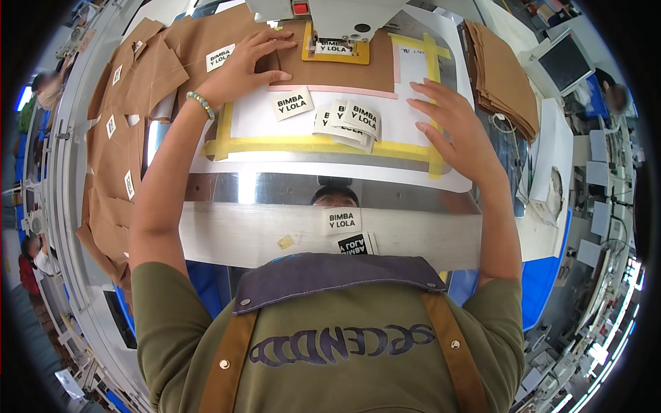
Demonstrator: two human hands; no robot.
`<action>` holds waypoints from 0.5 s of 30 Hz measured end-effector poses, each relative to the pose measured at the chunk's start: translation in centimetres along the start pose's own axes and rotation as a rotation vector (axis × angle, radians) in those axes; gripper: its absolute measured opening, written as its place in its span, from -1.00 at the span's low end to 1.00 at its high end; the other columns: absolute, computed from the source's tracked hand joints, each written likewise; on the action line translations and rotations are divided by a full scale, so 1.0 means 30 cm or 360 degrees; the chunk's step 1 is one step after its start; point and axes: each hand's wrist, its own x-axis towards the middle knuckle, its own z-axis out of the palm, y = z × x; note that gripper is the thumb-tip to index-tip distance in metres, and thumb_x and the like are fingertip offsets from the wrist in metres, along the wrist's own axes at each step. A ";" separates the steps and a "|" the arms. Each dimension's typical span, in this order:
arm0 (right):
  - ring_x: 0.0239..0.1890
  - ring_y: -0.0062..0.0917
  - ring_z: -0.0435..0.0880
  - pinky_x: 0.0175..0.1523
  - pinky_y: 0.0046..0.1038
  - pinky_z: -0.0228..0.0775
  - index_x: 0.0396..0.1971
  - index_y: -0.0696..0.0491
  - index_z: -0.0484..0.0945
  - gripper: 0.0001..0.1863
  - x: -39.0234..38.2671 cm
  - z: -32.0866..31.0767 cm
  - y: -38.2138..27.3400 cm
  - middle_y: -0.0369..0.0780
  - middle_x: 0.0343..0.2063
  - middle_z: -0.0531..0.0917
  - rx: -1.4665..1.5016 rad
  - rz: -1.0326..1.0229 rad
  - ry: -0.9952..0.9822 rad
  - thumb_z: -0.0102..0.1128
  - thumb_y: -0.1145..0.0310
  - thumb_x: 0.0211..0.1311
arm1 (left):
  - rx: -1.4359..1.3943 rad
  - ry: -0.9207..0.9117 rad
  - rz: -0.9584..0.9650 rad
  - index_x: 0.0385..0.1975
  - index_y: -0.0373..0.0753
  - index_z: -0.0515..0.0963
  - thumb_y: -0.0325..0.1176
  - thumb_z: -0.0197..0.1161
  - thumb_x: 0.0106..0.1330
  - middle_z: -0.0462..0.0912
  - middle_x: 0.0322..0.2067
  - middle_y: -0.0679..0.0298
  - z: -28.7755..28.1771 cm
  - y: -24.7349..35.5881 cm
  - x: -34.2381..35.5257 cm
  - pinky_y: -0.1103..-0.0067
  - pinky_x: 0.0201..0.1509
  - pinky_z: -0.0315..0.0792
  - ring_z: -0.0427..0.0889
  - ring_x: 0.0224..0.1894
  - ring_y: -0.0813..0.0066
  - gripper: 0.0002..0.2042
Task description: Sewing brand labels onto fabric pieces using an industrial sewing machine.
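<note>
1 dark monitor [566,62] upper R, bright lights [599,354] lwr R, wht tabletop [72,158] L.

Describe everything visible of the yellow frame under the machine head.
The yellow frame is a bright, roughly rectangular border with a smooth surface; whether it is plastic or painted metal can't be told. It appears to lie flat over the brown panel, bordering a white label with dark lettering. Its top edge is hidden beneath the machine head. The left hand is beside it, apparently not touching. Whether it presses down is unclear.
</note>
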 end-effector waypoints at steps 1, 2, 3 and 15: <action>0.53 -0.16 0.42 0.59 -0.09 0.25 0.21 0.01 0.70 -0.63 0.011 0.003 0.009 -0.18 0.39 0.60 -0.0012 0.0014 -0.0004 0.31 0.37 0.45 | -0.0007 0.0000 0.0042 0.41 -0.08 0.60 -0.09 0.54 0.35 0.44 0.51 0.29 0.000 0.005 0.006 0.24 0.68 0.22 0.31 0.58 0.18 -0.37; 0.52 -0.18 0.44 0.59 -0.09 0.26 0.21 0.01 0.69 -0.63 0.025 0.009 0.015 -0.19 0.38 0.61 -0.0097 -0.0038 0.0021 0.32 0.35 0.46 | 0.0004 -0.0016 0.0012 0.40 -0.07 0.61 -0.10 0.54 0.34 0.44 0.51 0.29 -0.003 0.012 0.010 0.25 0.68 0.23 0.32 0.57 0.18 -0.38; 0.50 -0.20 0.46 0.59 -0.08 0.26 0.21 0.01 0.69 -0.63 0.039 0.016 0.019 -0.19 0.38 0.61 -0.0180 -0.0090 0.0044 0.32 0.34 0.47 | -0.0011 0.0002 0.0083 0.40 -0.07 0.61 -0.10 0.54 0.34 0.44 0.51 0.29 0.001 0.026 0.011 0.25 0.68 0.23 0.32 0.57 0.18 -0.38; 0.37 -0.26 0.61 0.58 -0.02 0.29 0.12 0.05 0.75 -0.70 0.052 0.007 -0.017 -0.18 0.17 0.75 -0.0180 -0.0145 0.0083 0.35 0.31 0.47 | 0.0013 0.0272 0.0122 -0.06 -0.21 0.70 -0.29 0.51 0.38 0.66 -0.02 0.24 0.112 0.180 0.061 0.32 0.23 0.48 0.55 0.12 0.19 -0.76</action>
